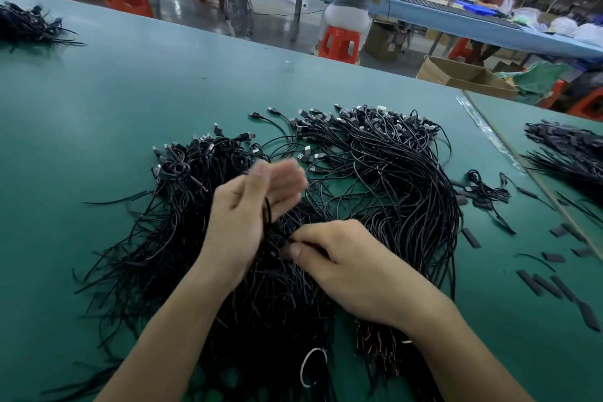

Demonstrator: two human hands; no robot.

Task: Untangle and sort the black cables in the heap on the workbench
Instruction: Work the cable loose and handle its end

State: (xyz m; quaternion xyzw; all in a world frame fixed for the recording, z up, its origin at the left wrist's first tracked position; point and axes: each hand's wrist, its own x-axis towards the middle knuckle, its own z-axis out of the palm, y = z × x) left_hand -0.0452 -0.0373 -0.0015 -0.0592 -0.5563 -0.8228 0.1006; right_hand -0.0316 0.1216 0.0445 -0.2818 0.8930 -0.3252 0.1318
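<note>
A big heap of black cables (375,179) with USB plugs at the far ends sprawls over the green workbench (137,101). My left hand (248,215) is raised over the middle of the heap, its fingers blurred and mostly straight, with a black cable strand (268,212) running across its palm under the thumb. My right hand (339,258) lies low on the heap just to the right and pinches cable ends between thumb and forefinger. A white ring (311,367) lies among the cables near the front.
A second cable bundle (29,26) lies at the far left, a third (567,150) on the adjoining bench at the right. Short black sleeve pieces (541,284) are scattered to the right. People sit on red stools at a blue table behind.
</note>
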